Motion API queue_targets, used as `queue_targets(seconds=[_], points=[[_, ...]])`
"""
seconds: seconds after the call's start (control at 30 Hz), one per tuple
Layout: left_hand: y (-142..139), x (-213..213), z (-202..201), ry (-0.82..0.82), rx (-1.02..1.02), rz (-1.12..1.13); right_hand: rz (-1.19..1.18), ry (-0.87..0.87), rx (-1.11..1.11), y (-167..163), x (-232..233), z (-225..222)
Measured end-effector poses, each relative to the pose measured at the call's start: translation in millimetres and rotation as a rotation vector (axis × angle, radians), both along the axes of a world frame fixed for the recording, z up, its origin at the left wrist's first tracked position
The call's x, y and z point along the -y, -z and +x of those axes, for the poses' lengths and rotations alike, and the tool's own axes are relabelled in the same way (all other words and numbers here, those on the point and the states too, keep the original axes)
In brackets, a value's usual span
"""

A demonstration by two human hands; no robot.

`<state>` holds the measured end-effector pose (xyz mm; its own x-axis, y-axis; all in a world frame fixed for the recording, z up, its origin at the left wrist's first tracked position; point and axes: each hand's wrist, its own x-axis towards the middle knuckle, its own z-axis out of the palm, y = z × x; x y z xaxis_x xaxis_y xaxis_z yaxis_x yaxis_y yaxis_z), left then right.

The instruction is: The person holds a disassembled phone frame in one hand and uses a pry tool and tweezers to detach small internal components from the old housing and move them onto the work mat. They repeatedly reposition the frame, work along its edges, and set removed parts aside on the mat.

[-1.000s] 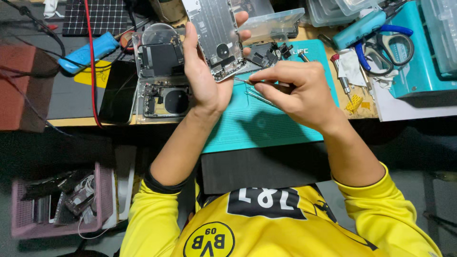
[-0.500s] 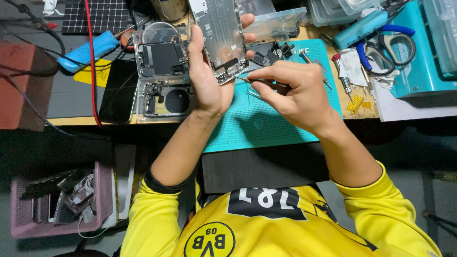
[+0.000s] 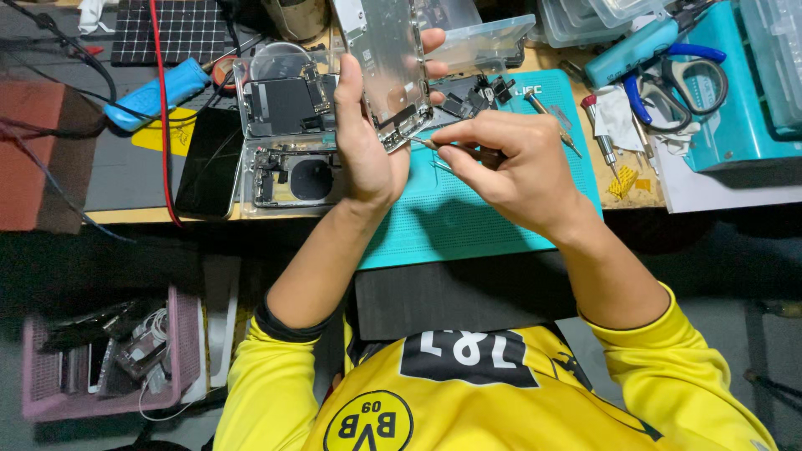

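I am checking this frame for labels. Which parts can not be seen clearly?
- Head view: tool tip at the phone frame, too thin to identify.
- Tool in the right hand: mostly covered by fingers.
- Phone frame's top: cut off by the edge.
- Left hand palm: turned away.

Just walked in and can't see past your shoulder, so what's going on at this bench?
A person's left hand holds a stripped silver phone frame upright over the teal work mat. The right hand pinches a thin metal tool, its tip at the frame's lower edge. A clear plastic tray of phone parts sits to the left.
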<state>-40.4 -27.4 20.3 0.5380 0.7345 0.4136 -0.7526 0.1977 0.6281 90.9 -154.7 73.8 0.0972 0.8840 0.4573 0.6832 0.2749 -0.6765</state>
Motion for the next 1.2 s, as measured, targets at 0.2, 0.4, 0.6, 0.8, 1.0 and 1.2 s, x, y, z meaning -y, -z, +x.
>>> queue_targets(seconds=[0.2, 0.4, 0.6, 0.8, 1.0, 1.2], points=[[1, 0, 0, -0.013, -0.013, 0.000, 0.010, 0.003, -0.004, -1, 2, 0], [2, 0, 1, -0.019, -0.013, -0.002, 0.010, 0.009, 0.000, -1, 1, -1], [4, 4, 0, -0.051, -0.071, 0.091, -0.057, 0.006, -0.072, 3, 0, -1], [4, 9, -4, -0.141, -0.196, 0.309, -0.271, -0.069, -0.375, 11, -6, 4], [-1, 14, -11, -0.220, -0.322, 0.499, -0.383, -0.069, -0.601, 20, -9, 8], [1, 20, -10, -0.220, -0.325, 0.477, -0.138, -0.123, -0.473, 29, -6, 6]])
